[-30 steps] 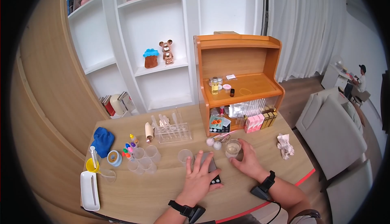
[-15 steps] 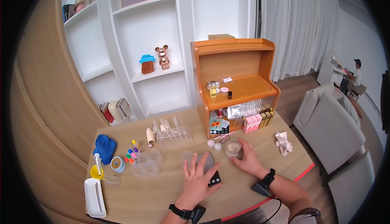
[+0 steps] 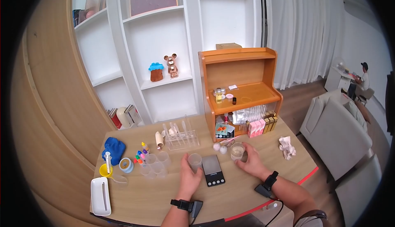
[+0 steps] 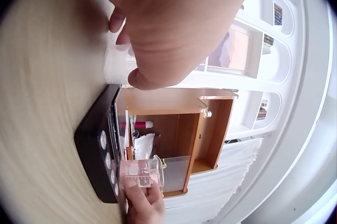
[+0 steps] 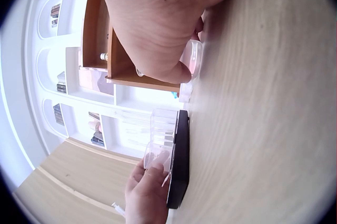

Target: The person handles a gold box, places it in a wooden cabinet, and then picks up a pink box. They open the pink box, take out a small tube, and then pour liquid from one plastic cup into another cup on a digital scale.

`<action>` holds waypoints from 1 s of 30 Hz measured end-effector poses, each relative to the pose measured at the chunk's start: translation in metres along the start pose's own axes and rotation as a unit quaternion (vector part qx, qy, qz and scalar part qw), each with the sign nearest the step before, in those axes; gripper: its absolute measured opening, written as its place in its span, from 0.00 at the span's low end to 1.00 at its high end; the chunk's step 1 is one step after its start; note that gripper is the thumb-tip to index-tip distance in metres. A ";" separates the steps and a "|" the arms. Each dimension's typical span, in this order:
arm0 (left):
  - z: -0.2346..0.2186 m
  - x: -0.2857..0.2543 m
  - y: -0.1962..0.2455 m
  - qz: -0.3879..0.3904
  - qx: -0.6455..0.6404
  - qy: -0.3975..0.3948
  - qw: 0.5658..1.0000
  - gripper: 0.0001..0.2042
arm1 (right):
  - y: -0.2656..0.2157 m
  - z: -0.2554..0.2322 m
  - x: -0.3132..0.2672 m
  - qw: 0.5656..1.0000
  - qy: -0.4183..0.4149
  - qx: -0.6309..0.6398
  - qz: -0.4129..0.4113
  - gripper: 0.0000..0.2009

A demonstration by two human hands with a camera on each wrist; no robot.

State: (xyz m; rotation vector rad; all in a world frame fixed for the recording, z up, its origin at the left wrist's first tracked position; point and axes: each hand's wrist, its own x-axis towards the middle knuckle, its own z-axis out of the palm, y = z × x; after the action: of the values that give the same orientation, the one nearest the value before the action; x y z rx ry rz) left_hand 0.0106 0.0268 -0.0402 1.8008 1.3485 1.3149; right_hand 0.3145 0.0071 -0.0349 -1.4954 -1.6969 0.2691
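Note:
A black scale with a grey plate lies between the two hands. On its left, the left hand curls its fingers and thumb round a clear plastic cup standing by the scale. The right hand holds a glass beaker with clear liquid, right of the scale. In the left wrist view the beaker shows printed marks, with the right hand's fingers on it. The right wrist view has the left hand at the cup beside the scale.
Several clear cups, small coloured bottles and a test tube rack stand to the left. A white tray lies far left. The wooden shelf stands behind the beaker; crumpled tissue lies at the right.
The left hand has moved left off the scale and now grips the cup beside it, leaving the scale uncovered. The right hand still holds the beaker. The head view has shifted slightly.

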 end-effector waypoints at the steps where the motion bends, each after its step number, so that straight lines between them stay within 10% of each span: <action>1: 0.000 0.000 -0.006 0.001 -0.004 0.001 1.000 0.40 | 0.002 0.002 0.000 1.000 0.005 0.008 0.000 0.43; 11: -0.002 0.002 -0.015 -0.009 -0.037 0.019 0.999 0.25 | -0.009 -0.002 -0.003 1.000 0.000 -0.014 0.015 0.42; 30: 0.004 -0.005 0.012 0.042 -0.102 0.008 0.994 0.30 | -0.009 0.000 0.000 1.000 0.001 -0.002 0.021 0.41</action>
State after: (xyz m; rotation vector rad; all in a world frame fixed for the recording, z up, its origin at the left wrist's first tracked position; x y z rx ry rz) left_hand 0.0192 0.0185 -0.0332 1.7246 1.1127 1.4578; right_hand 0.3076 0.0045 -0.0294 -1.5360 -1.6657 0.2865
